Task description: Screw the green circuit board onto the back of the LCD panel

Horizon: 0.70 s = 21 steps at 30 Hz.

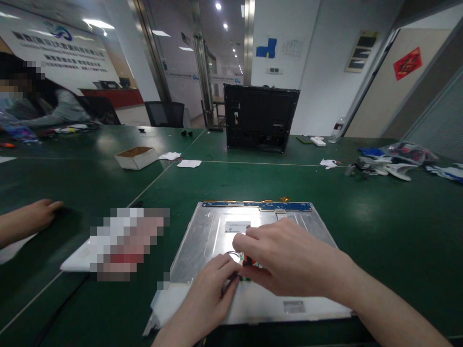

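A flat silver display panel (191, 241) lies on the table in front of me, with a narrow blue circuit board (231, 206) along its far edge. Over its middle, my right hand (285, 258) is closed round a small red-and-black object (248, 260), mostly hidden by the fingers. My left hand (211, 294) is closed close beside it, pinching a thin dark cable (227, 285) between thumb and fingers. A bit of green circuit board (245, 278) shows beneath the fingertips. What the fingertips touch there is hidden.
A black monitor housing (260, 118) stands at the back of the green table (390, 231). An open box (136, 158) and paper scraps (189, 164) lie left of centre. Bags and loose parts (383, 164) are at right. Another person's hand (32, 220) rests at far left.
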{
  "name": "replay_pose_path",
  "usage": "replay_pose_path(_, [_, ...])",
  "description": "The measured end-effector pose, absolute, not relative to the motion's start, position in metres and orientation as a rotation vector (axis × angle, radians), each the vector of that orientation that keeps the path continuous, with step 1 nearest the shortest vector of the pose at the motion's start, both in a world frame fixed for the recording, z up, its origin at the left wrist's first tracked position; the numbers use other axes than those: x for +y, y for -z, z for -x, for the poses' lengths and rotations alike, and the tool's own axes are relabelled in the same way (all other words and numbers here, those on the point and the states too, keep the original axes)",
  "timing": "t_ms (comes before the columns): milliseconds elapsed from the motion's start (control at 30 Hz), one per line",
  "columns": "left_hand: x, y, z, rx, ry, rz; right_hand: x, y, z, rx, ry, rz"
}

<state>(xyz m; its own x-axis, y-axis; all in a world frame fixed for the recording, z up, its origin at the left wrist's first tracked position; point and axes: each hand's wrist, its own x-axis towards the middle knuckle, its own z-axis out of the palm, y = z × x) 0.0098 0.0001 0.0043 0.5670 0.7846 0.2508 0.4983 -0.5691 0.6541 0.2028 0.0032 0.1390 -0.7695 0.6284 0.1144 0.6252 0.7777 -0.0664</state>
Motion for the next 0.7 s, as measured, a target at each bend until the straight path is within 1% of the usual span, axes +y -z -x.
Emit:
replay_pose_path(267, [0.0001,0.0043,-0.0074,1.012,-0.769,-2.296,0.0044,-0.1373,-0.2030,-2.845,0.017,1.021])
replay_pose_path(367, [0.0000,0.0030,-0.0074,1.025,-0.734,-2.282,0.0042,-0.1356,-0.2026,-2.801,0.045,1.006])
replay_pose_path(700, [0.0006,-0.0006,-0.0092,1.032,-0.733,-2.289,0.0032,-0.1368,-0.2025,-2.823,-0.016,0.944])
